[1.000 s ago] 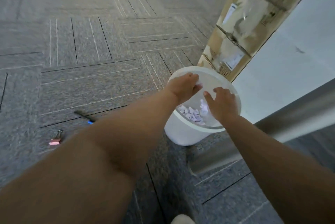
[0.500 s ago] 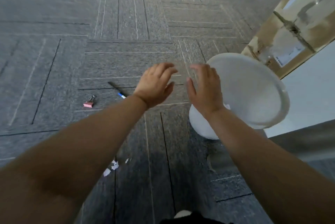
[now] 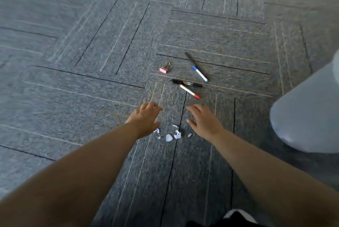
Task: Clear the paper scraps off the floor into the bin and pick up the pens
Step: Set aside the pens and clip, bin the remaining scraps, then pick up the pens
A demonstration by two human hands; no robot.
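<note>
Several small white paper scraps (image 3: 171,136) lie on the grey carpet between my hands. My left hand (image 3: 145,119) hovers just left of them, fingers apart and empty. To their right is my right hand (image 3: 204,120), also spread and empty. Beyond the hands lie three pens: a blue-capped pen (image 3: 197,68), a black pen (image 3: 187,83) and a red-tipped white pen (image 3: 189,91). The white bin (image 3: 308,116) stands at the right edge, only its side showing.
A pink binder clip (image 3: 165,68) lies left of the pens. Grey carpet tiles (image 3: 91,80) stretch all around. A dark shoe tip (image 3: 236,218) shows at the bottom edge.
My hands have left the bin and swung left and down to the floor scraps. The view turned away from the bin, bringing the pens and clip to the centre.
</note>
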